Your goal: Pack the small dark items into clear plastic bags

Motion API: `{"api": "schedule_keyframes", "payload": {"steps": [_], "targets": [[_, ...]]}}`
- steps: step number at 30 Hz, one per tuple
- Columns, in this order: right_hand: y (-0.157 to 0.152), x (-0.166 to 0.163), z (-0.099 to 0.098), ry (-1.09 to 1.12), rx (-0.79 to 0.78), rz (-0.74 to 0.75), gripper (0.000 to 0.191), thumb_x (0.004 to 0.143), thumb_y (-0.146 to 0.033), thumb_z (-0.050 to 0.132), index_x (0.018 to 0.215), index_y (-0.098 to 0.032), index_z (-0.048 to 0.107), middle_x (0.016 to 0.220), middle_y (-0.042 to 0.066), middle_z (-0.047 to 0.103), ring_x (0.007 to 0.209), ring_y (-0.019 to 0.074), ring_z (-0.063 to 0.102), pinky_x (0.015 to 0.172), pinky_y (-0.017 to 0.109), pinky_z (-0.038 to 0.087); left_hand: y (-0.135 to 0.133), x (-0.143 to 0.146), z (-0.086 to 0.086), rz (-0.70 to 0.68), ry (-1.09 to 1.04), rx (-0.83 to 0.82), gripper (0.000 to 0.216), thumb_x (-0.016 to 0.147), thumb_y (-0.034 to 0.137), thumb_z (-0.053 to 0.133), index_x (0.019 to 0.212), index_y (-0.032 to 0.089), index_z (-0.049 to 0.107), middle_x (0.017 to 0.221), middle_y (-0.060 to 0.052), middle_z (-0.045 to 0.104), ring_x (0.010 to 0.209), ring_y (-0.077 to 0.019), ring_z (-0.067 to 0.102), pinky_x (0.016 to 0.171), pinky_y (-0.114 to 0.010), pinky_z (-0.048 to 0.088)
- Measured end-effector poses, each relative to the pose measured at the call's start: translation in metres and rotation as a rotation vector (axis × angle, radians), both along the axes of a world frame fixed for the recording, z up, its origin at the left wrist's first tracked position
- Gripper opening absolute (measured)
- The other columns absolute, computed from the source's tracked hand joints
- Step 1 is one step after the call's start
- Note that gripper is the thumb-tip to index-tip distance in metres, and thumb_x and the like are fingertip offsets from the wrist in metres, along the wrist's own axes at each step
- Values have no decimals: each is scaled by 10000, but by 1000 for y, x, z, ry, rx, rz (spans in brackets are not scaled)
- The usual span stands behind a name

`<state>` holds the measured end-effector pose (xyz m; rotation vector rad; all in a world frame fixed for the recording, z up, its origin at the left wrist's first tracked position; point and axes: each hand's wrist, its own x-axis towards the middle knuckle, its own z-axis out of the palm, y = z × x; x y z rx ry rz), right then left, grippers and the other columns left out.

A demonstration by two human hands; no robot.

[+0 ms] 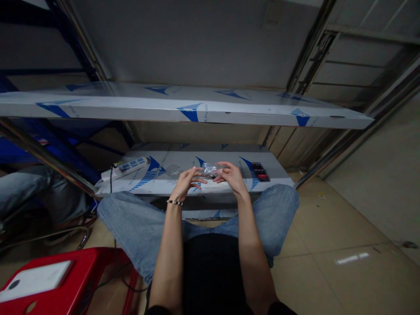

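Note:
Both my hands are raised over the low steel shelf (170, 181) in front of my knees. Between them is a small clear plastic bag (210, 169) with something dark inside. My right hand (231, 176) pinches the bag's right side with curled fingers. My left hand (187, 179) holds its left end, fingers partly stretched toward it; a bead bracelet sits on that wrist. What is in the bag is too small to name.
A white power strip (126, 166) lies at the shelf's left end, its cable dropping to the floor. A higher steel shelf (183, 109) spans above. A red stool (62, 280) stands at lower left. Another person's jeans-clad leg (22, 186) is at far left. Tiled floor extends to the right.

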<state>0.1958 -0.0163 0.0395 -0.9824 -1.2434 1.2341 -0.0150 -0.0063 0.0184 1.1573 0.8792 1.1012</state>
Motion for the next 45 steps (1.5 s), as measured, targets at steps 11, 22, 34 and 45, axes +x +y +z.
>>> {"api": "schedule_keyframes", "payload": {"steps": [11, 22, 34, 45], "targets": [[8, 0, -9, -4, 93, -55, 440, 689, -393, 760, 930, -243, 424, 959, -32, 635, 515, 115, 678, 358, 156, 434, 17, 12, -5, 113, -58, -29, 564, 637, 384, 904, 1063, 84, 690, 810, -112, 761, 586, -176, 706, 487, -228, 515], [8, 8, -9, -293, 193, -158, 282, 764, -411, 721, 879, -162, 789, 759, 67, 745, 589, 173, 625, 461, 237, 424, 12, 18, -1, 127, -70, 16, 475, 691, 524, 836, 916, 152, 644, 751, -30, 696, 622, -161, 684, 479, -232, 542], [16, 0, -10, -370, 334, -214, 379, 782, -311, 773, 1152, -228, 769, 1043, 69, 740, 920, 215, 661, 814, 324, 544, 10, 21, 3, 142, -210, 19, 477, 740, 464, 812, 1066, 143, 677, 1119, -133, 749, 880, -220, 748, 605, -273, 616], [17, -10, -9, -311, 421, -431, 203, 836, -354, 753, 996, -233, 783, 1062, 73, 709, 1036, 232, 647, 952, 397, 514, 16, 28, -5, 204, -300, -34, 417, 680, 345, 884, 966, 81, 734, 1031, -162, 775, 822, -191, 757, 719, -248, 607]]}}
